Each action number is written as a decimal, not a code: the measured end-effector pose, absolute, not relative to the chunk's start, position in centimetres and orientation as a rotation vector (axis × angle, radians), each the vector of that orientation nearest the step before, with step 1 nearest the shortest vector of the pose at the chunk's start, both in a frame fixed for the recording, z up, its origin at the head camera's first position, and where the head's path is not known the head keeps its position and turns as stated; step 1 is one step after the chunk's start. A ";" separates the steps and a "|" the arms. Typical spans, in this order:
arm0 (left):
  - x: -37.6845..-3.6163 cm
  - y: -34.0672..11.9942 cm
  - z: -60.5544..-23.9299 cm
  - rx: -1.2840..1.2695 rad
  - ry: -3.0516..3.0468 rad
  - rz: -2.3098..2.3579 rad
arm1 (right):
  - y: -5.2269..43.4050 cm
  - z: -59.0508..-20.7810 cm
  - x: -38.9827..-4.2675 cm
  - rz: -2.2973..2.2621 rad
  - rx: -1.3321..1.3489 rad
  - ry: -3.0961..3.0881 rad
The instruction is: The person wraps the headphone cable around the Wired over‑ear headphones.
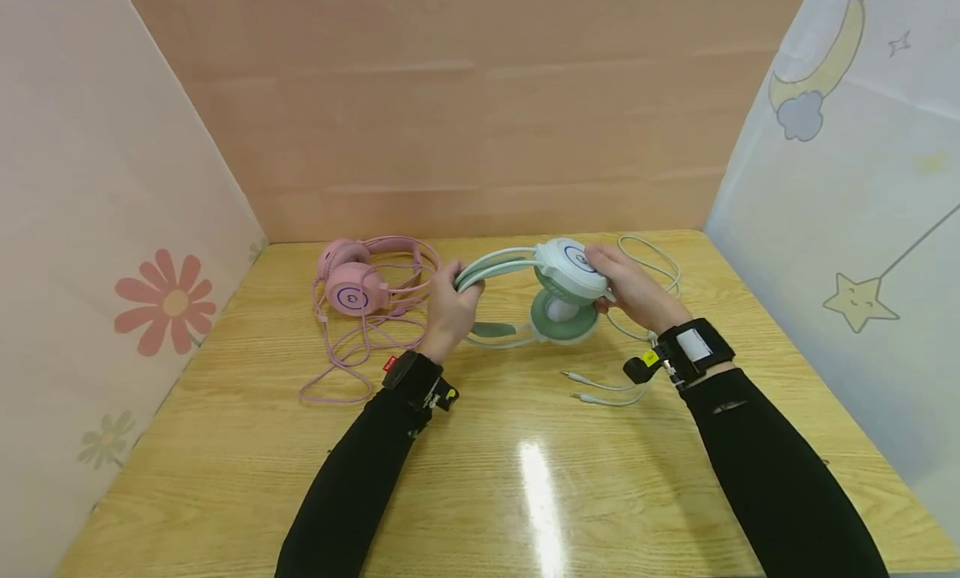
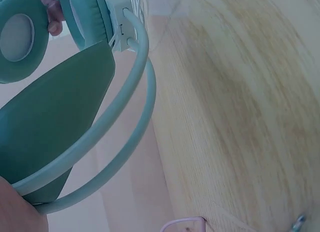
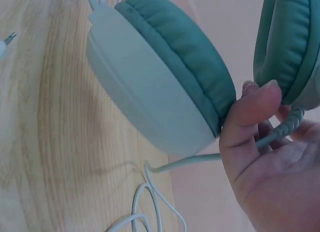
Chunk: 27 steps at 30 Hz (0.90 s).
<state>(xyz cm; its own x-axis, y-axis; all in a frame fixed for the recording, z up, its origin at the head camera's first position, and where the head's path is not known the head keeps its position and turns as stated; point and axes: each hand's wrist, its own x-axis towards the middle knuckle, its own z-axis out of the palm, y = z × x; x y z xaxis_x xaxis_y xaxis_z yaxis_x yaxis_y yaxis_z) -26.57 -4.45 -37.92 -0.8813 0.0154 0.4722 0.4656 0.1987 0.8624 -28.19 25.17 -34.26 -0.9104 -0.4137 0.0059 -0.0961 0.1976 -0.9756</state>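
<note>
A person in black sleeves held a mint-green headset [image 1: 555, 290] above the far middle of a wooden table [image 1: 525, 478]. The left hand [image 1: 450, 307] was curled around the headset's double headband [image 1: 491, 268], gripping it at its left end; in the left wrist view the two pale green bands [image 2: 135, 107] arched past a darker green padded strap [image 2: 55, 132]. The right hand [image 1: 633, 288] clasped the upper ear cup [image 1: 573, 265], fingers spread over its white outer shell, while the lower ear cup [image 1: 564, 315] with its green cushion hung just beneath. In the right wrist view the thumb [image 3: 252, 109] pressed against the green cushion [image 3: 185, 52] of one cup, and the thin cable [image 3: 200, 159] ran past the palm. The headset's pale cable [image 1: 652, 269] looped on the table behind the right hand, and its two plugs [image 1: 576, 386] lay on the wood nearer the person, between the forearms. To the left, just beside the left hand, a pink headset [image 1: 360, 282] lay on the table with its pink cord [image 1: 337, 369] trailing toward the near side. Both wrists wore black straps.
</note>
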 end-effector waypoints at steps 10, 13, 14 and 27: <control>-26.7 -4.7 -37.9 -0.467 -2.055 -1.650 | 27.1 -36.0 -28.0 -1.843 -0.640 2.178; -26.7 -4.9 -37.9 -0.472 -2.036 -1.636 | 27.5 -36.7 -27.9 -1.837 -0.667 2.202; -26.7 -4.9 -37.9 -0.475 -2.034 -1.633 | 27.6 -36.9 -27.8 -1.827 -0.666 2.218; -26.8 -5.4 -36.9 -0.390 -2.013 -1.649 | 28.4 -38.4 -27.3 -1.615 -0.557 2.435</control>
